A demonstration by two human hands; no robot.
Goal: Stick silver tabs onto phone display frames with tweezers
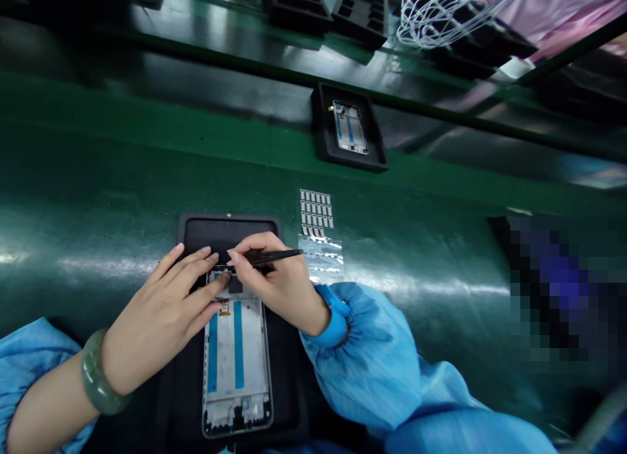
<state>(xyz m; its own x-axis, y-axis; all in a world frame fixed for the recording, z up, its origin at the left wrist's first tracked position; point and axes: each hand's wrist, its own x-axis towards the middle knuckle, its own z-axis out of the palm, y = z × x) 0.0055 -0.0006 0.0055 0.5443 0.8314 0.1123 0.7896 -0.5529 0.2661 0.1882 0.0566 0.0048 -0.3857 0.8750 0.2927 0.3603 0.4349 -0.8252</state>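
Head: green, glossy tabletop (pixel 421 245).

There are two hands (pixel 164 313) (pixel 279 281), one dark pen-like tool (pixel 277 255), two phone frames (pixel 226 362) (pixel 355 140) bearing two blue strips (pixel 238 346) each, one sheet of pale stickers (pixel 316 212) in four rows, one green bangle (pixel 95 375), one blue wristband (pixel 336 320).

Has the form of an open phone frame (pixel 225 369), silver-edged, with a pale metal interior. Rests flat, lengthwise to the body, on a black tray (pixel 288 389), under the fingertips of the left hand (pixel 164 310). Bears two lengthwise blue strips (pixel 238 343), an orange flex piece (pixel 224 309) and a dark square (pixel 236 284). Beyond that, includes a slim black tool (pixel 277 255), pinched in the right hand (pixel 279 281) across the top edge.
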